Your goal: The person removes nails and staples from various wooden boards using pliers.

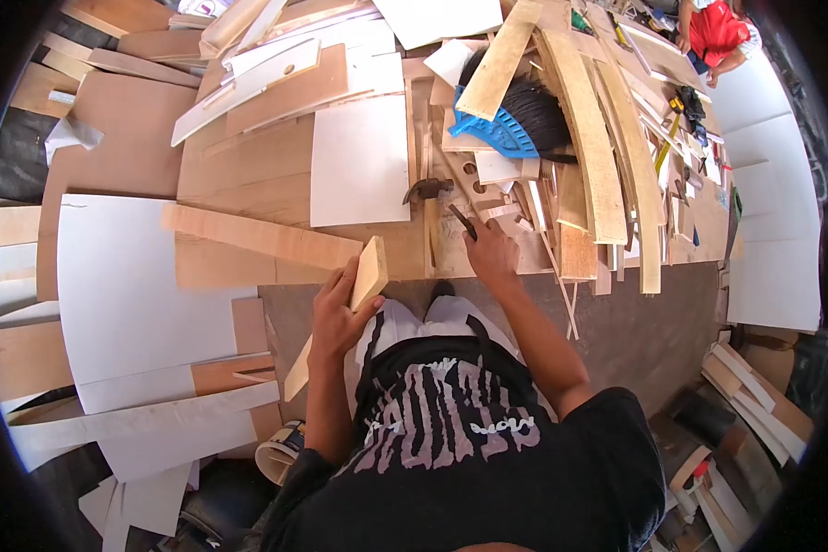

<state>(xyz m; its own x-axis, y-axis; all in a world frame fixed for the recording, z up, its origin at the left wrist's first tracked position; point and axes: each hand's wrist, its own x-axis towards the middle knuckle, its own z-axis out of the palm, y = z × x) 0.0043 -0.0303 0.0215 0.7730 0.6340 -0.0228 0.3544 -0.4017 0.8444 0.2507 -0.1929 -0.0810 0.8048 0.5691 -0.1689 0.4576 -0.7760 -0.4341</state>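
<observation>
My left hand is wrapped round a wooden piece, with its thumb on the near end. A long plywood strip runs from that piece to the left over a white sheet. My right hand is closed on a small dark tool, whose kind I cannot make out. Just beyond it, a claw hammer lies on the bench with its head towards me. A white panel lies left of the hammer.
Long boards lie stacked at the right, overhanging the bench edge. A blue brush with black bristles is under one board. Another person is at the far right. A bucket stands at lower left.
</observation>
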